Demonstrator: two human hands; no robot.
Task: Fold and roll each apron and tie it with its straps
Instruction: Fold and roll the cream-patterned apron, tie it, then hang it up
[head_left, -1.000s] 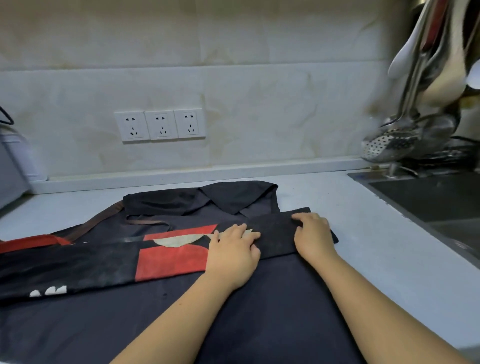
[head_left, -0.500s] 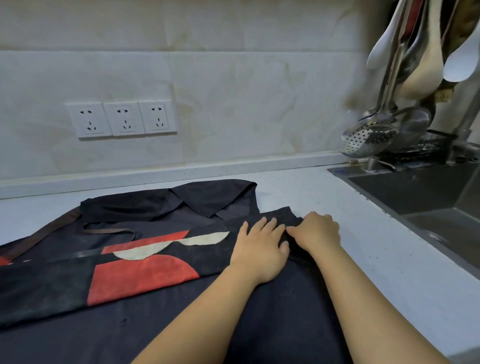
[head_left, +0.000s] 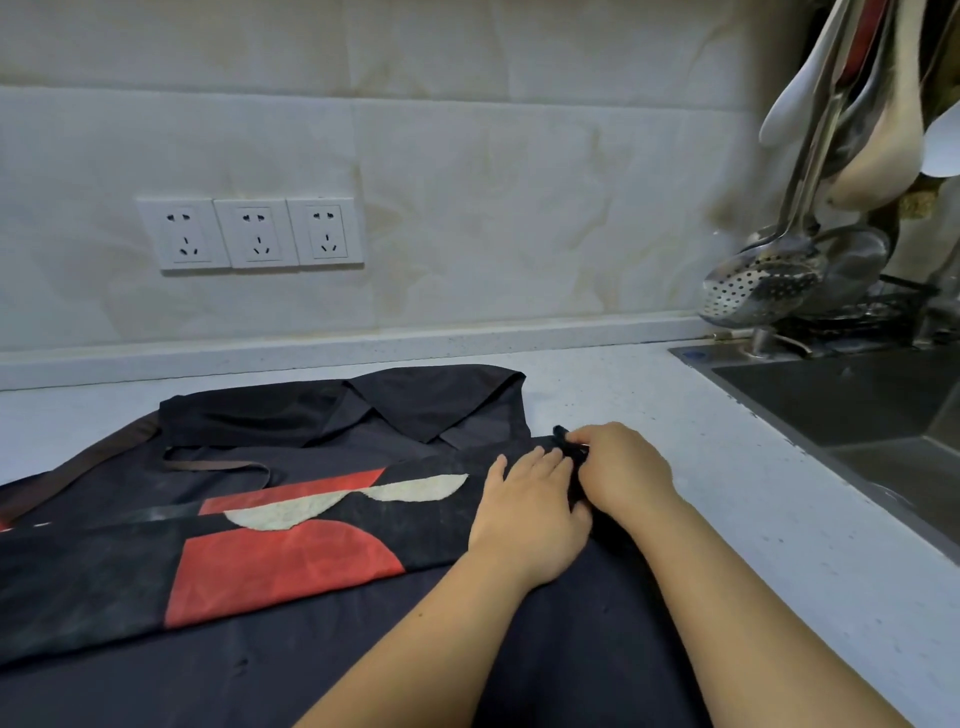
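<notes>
A dark apron (head_left: 291, 551) with red and cream patches lies folded into a long band across the white counter, on top of a spread dark navy apron (head_left: 363, 670). A brown strap (head_left: 208, 462) loops on the cloth behind the band. My left hand (head_left: 527, 512) lies flat with straight fingers on the band's right end. Right beside it, my right hand (head_left: 623, 470) curls its fingers round the bunched right end of the band, a small dark tip of cloth sticking out above the knuckles.
The white counter (head_left: 727, 519) runs to a steel sink (head_left: 857, 410) at the right. Ladles and a slotted skimmer (head_left: 763, 291) hang above the sink. Three wall sockets (head_left: 249, 234) sit on the tiled backsplash.
My right hand has gone from pressing on the band's end to curling round it and bunching the cloth. My left hand slid right along the band until it meets the right hand.
</notes>
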